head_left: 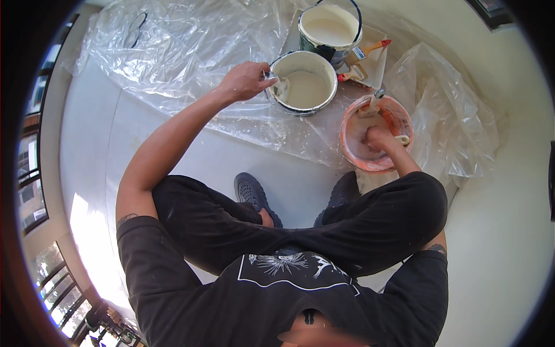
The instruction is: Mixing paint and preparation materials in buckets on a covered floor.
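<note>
My left hand [247, 81] is closed at the left rim of a round bucket [332, 87] of off-white paint. Its fingers pinch a paint-smeared tool [281, 88], whose pale end hangs inside the rim; its exact kind is unclear. My right hand [378, 139] reaches down into an orange bucket [350, 147] with pale, cloudy liquid. Its fingers are hidden or blurred there. A paint-coated handled tool [373, 104] leans against that bucket's far wall, and a cream handle end [403, 140] shows beside my right wrist.
Behind stands a dark-handled bucket [303, 39] of pale paint. Brushes with red-tipped handles [370, 49] lie on a pale tray [378, 66] beside it. Crumpled clear plastic sheeting [191, 63] covers the floor and bunches up at the right wall [509, 191]. My dark clogs [251, 191] stand close in front.
</note>
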`<state>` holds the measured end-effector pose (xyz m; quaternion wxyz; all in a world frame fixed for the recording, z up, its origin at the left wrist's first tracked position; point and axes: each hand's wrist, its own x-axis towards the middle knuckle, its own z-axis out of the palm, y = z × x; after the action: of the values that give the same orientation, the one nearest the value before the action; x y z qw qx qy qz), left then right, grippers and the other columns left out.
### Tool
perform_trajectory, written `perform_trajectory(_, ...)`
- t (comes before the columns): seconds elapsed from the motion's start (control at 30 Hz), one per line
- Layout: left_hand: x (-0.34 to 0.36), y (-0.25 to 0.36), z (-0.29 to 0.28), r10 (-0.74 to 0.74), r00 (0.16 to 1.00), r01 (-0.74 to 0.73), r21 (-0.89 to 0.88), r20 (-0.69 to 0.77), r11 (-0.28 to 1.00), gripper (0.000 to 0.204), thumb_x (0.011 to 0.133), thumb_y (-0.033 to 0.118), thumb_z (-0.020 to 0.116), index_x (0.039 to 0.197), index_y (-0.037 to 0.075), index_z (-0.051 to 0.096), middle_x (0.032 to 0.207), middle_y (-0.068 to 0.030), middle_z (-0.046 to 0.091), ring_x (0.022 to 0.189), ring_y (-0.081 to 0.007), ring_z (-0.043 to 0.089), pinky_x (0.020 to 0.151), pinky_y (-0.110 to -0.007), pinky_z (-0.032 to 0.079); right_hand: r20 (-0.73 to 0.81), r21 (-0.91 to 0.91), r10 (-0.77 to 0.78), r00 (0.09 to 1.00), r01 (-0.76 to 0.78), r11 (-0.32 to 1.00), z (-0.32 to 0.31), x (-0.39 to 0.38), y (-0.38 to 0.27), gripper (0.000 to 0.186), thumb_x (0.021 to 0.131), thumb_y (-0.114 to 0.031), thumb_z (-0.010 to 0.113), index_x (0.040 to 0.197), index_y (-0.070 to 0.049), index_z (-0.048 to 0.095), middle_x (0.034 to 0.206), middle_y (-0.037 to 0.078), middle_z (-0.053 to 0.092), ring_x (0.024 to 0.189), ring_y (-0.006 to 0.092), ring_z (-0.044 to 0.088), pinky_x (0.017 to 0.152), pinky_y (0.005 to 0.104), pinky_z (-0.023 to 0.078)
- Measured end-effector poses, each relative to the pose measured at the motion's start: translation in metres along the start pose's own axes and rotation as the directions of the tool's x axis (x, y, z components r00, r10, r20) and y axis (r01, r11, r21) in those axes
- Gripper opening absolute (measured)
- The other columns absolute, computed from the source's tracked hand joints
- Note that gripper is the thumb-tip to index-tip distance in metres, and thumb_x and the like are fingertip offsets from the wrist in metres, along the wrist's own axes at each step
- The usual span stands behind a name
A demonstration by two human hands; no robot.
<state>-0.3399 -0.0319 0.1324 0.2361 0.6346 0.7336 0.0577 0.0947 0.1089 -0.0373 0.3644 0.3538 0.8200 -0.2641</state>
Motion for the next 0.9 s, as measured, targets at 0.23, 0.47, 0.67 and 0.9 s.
perform_trajectory(0.23,0.009,-0.014,0.005,-0.019,0.997,0.009,-0.133,-0.073,0.991,0.048,0.098,0.048,0.063,0.112,0.002,0.071,0.092,-0.015,0.072,0.084,-0.0283,0.068,0.076,-0.041,0.052,-0.492,-0.125,-0.011,0.87,-0.058,0.99,-0.037,-0.039,0.016,0.015,0.087,-0.016,0.069,0.089,-0.004,0.076,0.093,0.019,0.074,0.09,0.0341,0.073,0.083,0.0463,0.056)
perform_trajectory(0.47,0.028,-0.049,-0.003,-0.257,0.96,0.119,-0.67,-0.111,0.733,0.037,0.097,0.037,0.072,0.1,0.001,0.071,0.086,-0.0054,0.071,0.069,-0.0122,0.061,0.067,-0.029,0.051,-0.629,-0.025,-0.017,0.777,0.002,1.0,-0.032,-0.061,-0.021,0.018,0.092,-0.018,0.065,0.088,-0.003,0.074,0.085,0.02,0.072,0.083,0.0375,0.071,0.079,0.0491,0.054)
perform_trajectory(0.67,0.022,-0.085,0.001,-0.328,0.945,0.301,-0.404,0.002,0.864,0.035,0.098,0.036,0.072,0.088,0.002,0.07,0.07,-0.0018,0.065,0.059,-0.009,0.056,0.057,-0.026,0.047,-0.514,0.041,-0.074,0.855,0.111,0.993,-0.024,-0.074,-0.027,0.022,0.095,-0.021,0.064,0.09,-0.001,0.073,0.084,0.021,0.072,0.08,0.0394,0.07,0.076,0.0504,0.054)
perform_trajectory(0.9,0.005,-0.114,0.029,-0.198,0.913,0.247,-0.096,0.358,0.964,0.021,0.086,0.018,0.074,0.081,-0.002,0.073,0.079,-0.0098,0.076,0.068,-0.0207,0.072,0.066,-0.034,0.055,-0.378,0.334,-0.061,0.924,0.198,0.922,-0.017,-0.085,-0.035,0.022,0.096,-0.02,0.064,0.093,0.001,0.073,0.078,0.02,0.071,0.077,0.0386,0.07,0.073,0.0486,0.052)
